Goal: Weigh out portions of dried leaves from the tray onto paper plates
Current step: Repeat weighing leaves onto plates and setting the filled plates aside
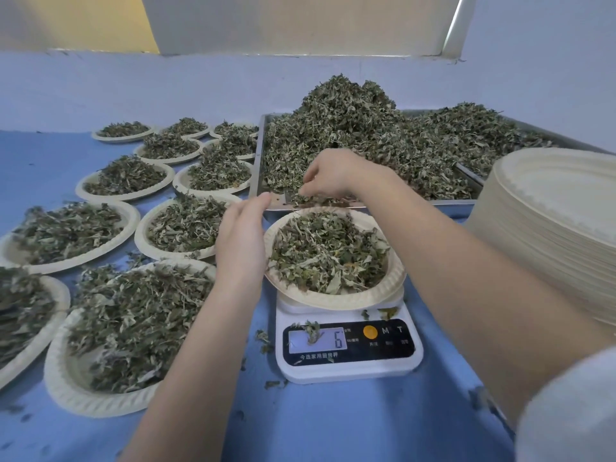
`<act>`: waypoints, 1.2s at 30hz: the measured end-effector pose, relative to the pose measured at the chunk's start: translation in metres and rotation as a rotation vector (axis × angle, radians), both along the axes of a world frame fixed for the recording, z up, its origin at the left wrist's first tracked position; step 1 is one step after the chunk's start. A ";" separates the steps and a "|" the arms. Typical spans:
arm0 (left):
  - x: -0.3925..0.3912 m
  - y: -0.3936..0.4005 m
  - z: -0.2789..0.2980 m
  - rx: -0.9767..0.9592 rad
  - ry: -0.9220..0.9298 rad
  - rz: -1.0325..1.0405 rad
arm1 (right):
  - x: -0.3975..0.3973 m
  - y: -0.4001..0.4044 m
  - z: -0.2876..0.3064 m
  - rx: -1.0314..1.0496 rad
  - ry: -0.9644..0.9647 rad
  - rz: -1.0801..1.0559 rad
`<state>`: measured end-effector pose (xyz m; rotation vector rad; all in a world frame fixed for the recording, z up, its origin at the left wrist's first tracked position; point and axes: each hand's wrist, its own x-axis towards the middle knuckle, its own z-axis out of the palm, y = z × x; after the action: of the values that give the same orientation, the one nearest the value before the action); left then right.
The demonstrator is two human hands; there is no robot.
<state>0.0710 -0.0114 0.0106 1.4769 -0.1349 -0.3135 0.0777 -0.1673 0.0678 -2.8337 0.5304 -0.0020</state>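
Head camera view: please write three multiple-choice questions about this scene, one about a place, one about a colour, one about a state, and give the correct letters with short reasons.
1. Where does the round paper plate of dried leaves nearest the hands stand?
A. on the white digital kitchen scale
B. inside the metal tray
C. on top of the stack of empty plates

2. What colour is the table covering?
A. red
B. blue
C. black

3. What is the right hand doing?
A. pressing a button on the scale
B. lying flat on the table
C. pinching dried leaves at the near edge of the rectangular metal tray

Answers: 1 A, the plate sits on the scale platform above the display. 2 B, the covering around the scale is blue. 3 C, its curled fingers hold leaves just over the tray's near rim.
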 end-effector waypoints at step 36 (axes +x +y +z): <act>0.004 0.004 0.003 -0.026 -0.006 0.053 | -0.104 0.024 0.046 -0.015 0.165 0.242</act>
<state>0.0747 -0.0075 0.0133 1.4530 -0.1041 -0.2628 -0.0262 -0.1437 0.1140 -2.9095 0.2160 0.2758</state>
